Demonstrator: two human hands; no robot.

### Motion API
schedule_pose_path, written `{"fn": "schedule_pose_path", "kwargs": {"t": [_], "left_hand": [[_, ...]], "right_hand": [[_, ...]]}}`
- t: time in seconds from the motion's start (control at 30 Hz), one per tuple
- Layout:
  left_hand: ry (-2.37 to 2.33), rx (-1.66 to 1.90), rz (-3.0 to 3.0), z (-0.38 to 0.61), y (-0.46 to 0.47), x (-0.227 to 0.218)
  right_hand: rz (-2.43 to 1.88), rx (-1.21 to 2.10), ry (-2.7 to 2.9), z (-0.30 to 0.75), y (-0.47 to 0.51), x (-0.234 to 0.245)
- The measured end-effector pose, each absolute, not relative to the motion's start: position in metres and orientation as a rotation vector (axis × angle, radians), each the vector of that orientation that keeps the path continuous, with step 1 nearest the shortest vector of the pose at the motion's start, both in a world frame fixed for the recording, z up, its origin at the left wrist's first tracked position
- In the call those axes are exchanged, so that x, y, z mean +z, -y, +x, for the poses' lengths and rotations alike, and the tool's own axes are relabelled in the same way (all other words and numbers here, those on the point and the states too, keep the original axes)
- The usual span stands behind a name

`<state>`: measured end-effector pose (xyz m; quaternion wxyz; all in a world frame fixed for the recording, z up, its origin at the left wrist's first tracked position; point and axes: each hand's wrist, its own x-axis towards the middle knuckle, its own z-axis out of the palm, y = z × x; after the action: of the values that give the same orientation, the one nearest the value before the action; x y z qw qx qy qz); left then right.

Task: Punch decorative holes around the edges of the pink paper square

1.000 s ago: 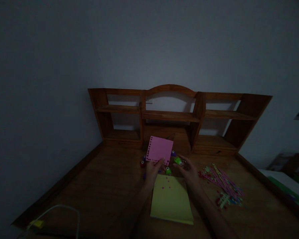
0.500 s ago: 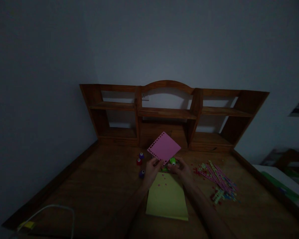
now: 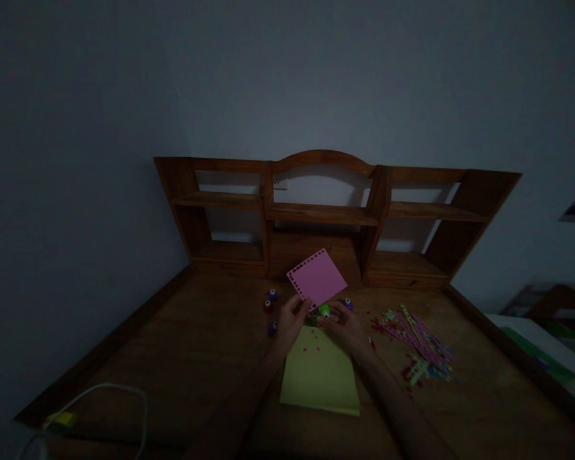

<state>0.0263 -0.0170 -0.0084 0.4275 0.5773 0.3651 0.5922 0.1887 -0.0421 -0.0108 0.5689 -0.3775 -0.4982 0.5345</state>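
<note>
My left hand (image 3: 290, 322) pinches the lower corner of a pink paper sheet (image 3: 317, 278) with small holes punched along its edges. It holds the sheet tilted above the wooden desk (image 3: 182, 358). My right hand (image 3: 341, 321) is closed round a small green paper punch (image 3: 324, 311) at the sheet's lower edge. Under both hands lies a yellow paper sheet (image 3: 321, 377) with a few pink punched bits (image 3: 311, 348) on it. Small punches lie to the left, one purple (image 3: 271, 295), one red (image 3: 267, 305) and one dark purple (image 3: 272, 328). Another purple punch (image 3: 347, 303) sits to the right.
A pile of punched coloured paper strips (image 3: 419, 348) lies on the desk to the right. A wooden shelf unit (image 3: 323, 214) stands at the back against the wall. A white cable (image 3: 110, 399) with a yellow tag (image 3: 62, 419) lies at the front left. The room is dim.
The pink sheet has been turned from square-on to corner-down. My right hand has brought the green punch in from the right to the sheet's lower edge.
</note>
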Motion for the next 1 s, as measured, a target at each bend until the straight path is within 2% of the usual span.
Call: {"fn": "schedule_pose_path", "kwargs": {"t": [0.7,1.0], "left_hand": [[-0.915,1.463,1.479,0.027,0.019,-0.008],[-0.937,1.407,1.537,0.025,0.026,-0.002]], "right_hand": [[-0.843,1.286,1.220,0.189,0.040,-0.018],[-0.977,1.237,1.150,0.189,0.042,-0.013]]}}
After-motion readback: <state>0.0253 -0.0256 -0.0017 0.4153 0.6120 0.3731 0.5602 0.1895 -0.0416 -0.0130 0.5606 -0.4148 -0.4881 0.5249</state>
